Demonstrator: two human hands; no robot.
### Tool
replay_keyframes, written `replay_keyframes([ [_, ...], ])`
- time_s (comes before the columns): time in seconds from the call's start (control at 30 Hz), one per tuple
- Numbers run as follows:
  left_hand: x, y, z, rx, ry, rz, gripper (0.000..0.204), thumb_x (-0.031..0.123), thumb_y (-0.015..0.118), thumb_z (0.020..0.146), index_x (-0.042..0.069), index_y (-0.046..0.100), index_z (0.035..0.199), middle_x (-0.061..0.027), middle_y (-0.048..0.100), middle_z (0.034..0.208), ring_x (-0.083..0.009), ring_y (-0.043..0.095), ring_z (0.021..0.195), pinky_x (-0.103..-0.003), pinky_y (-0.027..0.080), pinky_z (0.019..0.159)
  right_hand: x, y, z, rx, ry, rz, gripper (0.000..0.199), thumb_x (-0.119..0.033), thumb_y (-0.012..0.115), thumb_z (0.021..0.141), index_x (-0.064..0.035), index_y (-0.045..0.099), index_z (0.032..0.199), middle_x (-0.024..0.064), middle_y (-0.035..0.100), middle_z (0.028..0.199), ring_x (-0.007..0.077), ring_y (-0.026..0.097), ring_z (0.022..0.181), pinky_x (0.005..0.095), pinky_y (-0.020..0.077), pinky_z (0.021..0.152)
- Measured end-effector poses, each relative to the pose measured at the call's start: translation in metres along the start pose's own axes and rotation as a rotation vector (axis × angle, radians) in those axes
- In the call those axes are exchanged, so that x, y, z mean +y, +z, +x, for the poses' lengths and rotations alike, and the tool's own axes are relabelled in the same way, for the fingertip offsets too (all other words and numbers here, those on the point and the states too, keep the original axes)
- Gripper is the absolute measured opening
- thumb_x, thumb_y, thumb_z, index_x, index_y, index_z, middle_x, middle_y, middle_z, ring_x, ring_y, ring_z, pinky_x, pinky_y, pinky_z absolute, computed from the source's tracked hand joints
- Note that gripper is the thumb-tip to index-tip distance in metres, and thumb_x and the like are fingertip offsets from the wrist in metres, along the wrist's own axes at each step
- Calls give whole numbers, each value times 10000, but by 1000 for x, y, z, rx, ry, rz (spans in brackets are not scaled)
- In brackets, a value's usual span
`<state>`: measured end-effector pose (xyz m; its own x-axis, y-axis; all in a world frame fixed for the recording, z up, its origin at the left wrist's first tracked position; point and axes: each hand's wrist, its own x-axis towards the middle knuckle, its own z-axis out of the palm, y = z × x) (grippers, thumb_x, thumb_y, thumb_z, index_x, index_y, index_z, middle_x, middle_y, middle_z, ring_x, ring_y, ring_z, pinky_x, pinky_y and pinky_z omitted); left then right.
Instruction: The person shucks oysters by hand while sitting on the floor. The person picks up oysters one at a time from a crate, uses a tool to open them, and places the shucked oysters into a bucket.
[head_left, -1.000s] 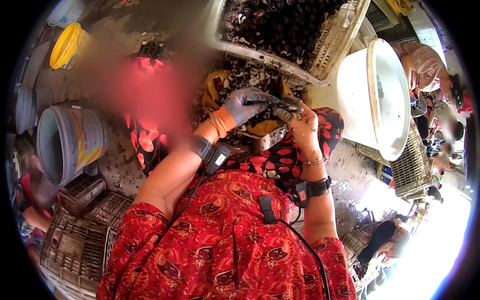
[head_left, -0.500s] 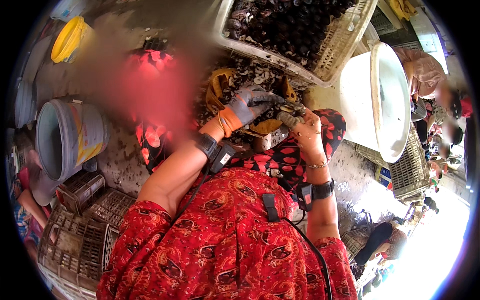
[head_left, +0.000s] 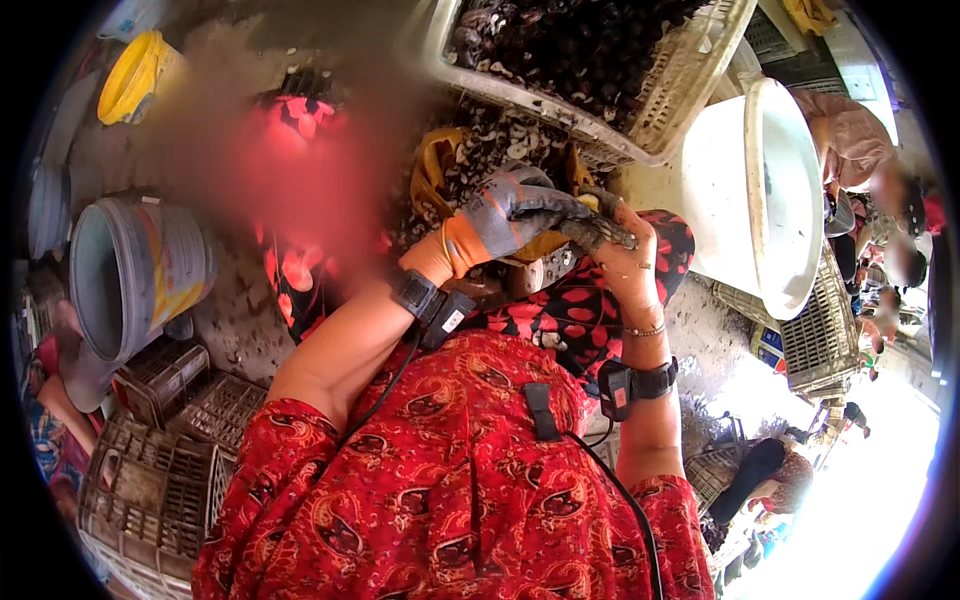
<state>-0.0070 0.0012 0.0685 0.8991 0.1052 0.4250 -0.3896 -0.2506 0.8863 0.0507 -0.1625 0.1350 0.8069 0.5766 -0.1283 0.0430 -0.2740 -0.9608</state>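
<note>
Strong daylight pours in from the lower right, where the ground washes out to white glare. A reddish smear left of centre is heavily blurred, and the fisheye bends everything toward a black rim.

A blurred red patch (head_left: pixel 300 170) hides the ground left of the hands (head_left: pixel 570 225)

Left hand (head_left: pixel 510 215), gloved grey and orange, reaches across with its fingers curled shut, meeting the bare right hand (head_left: pixel 625 255), whose fingers are clenched too. Both forearms rise from the lower edge, each wrist strapped with a black band.
</note>
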Motion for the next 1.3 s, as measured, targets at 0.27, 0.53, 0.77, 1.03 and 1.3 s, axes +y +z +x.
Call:
replay_keyframes([
  [0.27, -40, -16, -7, 315, -790, -336, 228, 66, 636, 724, 98, 657, 948, -68, 615, 850, -251, 573, 774, -361, 459, 704, -24, 9, -8, -20, 64, 95, 309, -1, 670, 743, 32, 578, 1036, 24, 625, 949, 79, 563, 837, 217, 452, 763],
  [0.53, -9, -11, 0, -12, 90, 171, 275, 76, 648, 711, 154, 668, 975, -92, 594, 847, -269, 540, 807, -362, 448, 726, 6, 9, 2, 3, -46, -5, 285, -3, 671, 745, 36, 594, 1016, 38, 629, 944, 92, 578, 844, 234, 466, 763],
  [0.77, -27, -21, -4, 222, -496, -107, 238, 50, 607, 775, 47, 631, 1012, -63, 624, 982, -139, 576, 883, -262, 443, 798, -11, 11, -6, 140, 28, 148, 374, 3, 676, 741, 37, 548, 1091, 50, 612, 990, 106, 573, 859, 244, 468, 786],
  [1.03, -2, -14, 1, 138, -202, 203, 257, 78, 627, 698, 164, 683, 933, -107, 619, 845, -287, 574, 781, -363, 465, 735, 35, -7, 10, 372, -78, -158, 339, -22, 691, 705, 40, 572, 1016, 59, 603, 949, 99, 556, 821, 204, 454, 646],
  [1.3, 7, -15, 4, 96, -258, 424, 282, 87, 625, 704, 199, 680, 957, -112, 626, 842, -281, 575, 788, -365, 460, 719, 26, -5, 13, 384, -278, -690, 369, -32, 657, 668, -8, 577, 1027, 123, 586, 907, 197, 591, 737, 238, 453, 597],
])
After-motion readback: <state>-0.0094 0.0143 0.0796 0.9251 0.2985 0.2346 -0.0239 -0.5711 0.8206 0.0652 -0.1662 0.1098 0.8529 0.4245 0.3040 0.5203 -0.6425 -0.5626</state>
